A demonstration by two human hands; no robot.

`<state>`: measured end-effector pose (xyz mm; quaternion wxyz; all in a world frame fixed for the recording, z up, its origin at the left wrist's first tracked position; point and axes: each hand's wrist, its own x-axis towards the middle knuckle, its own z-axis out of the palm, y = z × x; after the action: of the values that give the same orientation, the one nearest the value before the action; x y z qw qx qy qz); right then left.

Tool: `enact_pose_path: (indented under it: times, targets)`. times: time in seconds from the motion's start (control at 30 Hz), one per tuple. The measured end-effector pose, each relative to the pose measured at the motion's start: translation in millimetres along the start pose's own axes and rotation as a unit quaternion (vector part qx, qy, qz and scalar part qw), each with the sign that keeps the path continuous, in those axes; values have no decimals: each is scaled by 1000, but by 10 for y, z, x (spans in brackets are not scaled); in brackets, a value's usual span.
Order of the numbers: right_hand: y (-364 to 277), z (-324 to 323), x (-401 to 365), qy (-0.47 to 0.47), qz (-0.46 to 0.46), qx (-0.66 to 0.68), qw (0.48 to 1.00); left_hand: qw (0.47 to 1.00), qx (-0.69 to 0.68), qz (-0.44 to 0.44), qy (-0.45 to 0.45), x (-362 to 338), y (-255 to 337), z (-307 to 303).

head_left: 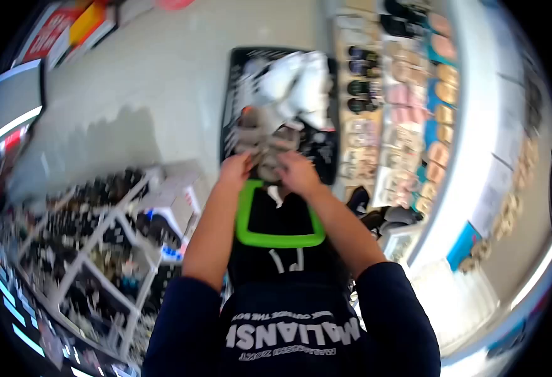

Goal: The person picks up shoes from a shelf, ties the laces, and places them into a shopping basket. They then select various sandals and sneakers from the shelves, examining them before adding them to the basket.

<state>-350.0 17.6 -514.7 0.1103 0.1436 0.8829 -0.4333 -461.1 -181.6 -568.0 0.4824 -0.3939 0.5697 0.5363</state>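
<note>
A pair of taupe strapped sandals is between my hands, over the near end of a black shopping basket [227, 103]. My left hand [236, 168] is closed at the heel end of the left sandal [249, 131]. My right hand [298, 172] grips the other sandal [283, 139] from its right side. A small white tag [276, 197] hangs below the sandals. White wrapped items [295, 85] lie in the far part of the basket. Its green handle [280, 239] is folded toward my body. Motion blur softens the fingertips.
Shelves of paired sandals and slippers [408, 103] run along my right. A white wire rack [122, 220] packed with goods stands at left, beside a white carton [174, 200]. Pale floor [182, 69] stretches beyond, with a red and yellow display [69, 31] at upper left.
</note>
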Motion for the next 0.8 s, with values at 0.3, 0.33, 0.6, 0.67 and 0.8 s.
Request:
enact_pose_path:
  times: [0.3,0.33,0.6,0.67,0.8]
  targets:
    - [-606,-1101,-879,157,-43,-48,985,961,168,174,-132,-1592,369,820]
    - [-649,-1230,-985,169,-35,-55,983,945,208,203,-152,-1668,411,971]
    - [-322,-2375,-1750,394,42,-151,905,832,342,316,-300,-2351,437,2910]
    - [-235,-2562,-1964,431,89,-157,884,827,332,305,-336,-2436,257,3325]
    - [-1,-2816,-2368,494,161,-160,839,805,322,283,-411,-2560,-111,3967]
